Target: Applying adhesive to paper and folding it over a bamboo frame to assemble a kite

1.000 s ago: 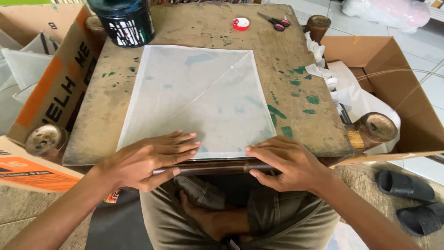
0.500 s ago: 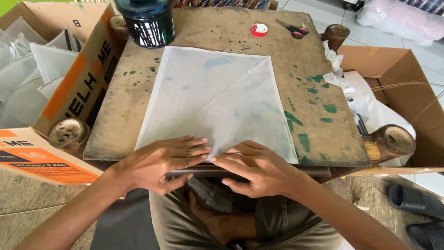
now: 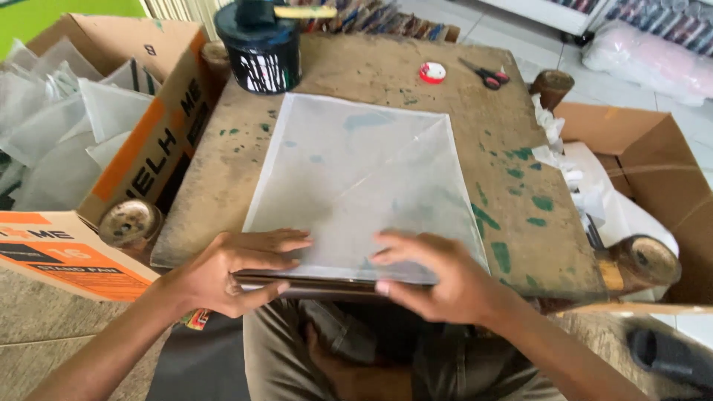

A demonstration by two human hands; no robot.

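Head view, looking down on a worn wooden desk point(image 3: 475, 119) flecked with green paint, set on a pale tiled floor point(image 3: 698, 134). At far left, an open cardboard box point(image 3: 141, 156) printed in orange holds loose translucent sheets point(image 3: 67, 126); just beside its near corner a round wooden post end point(image 3: 130, 223) stands at the desk's corner. At the back of the desk stands a dark pot with white streaks point(image 3: 261, 53), a stick lying across its top. A large translucent white sheet point(image 3: 356, 178) lies flat in the middle of the desk, its near edge reaching the desk's front rim. The left hand point(image 3: 230, 271) rests palm down on the sheet's near left corner, fingers point(image 3: 278, 241) spread flat on the sheet and thumb hooked under the desk's edge, gripping nothing. The right hand point(image 3: 438, 278), slightly blurred, presses on the near edge right of centre, fingers point(image 3: 397, 249) extended and open, thumb at the rim. Behind, a small red-and-white tape roll point(image 3: 432, 72) and red-handled scissors point(image 3: 486, 74) lie near the far edge. At right, crumpled white paper point(image 3: 572, 178) spills between the desk and a second open cardboard box point(image 3: 653, 171); a dark sandal point(image 3: 668, 356) lies on the floor.
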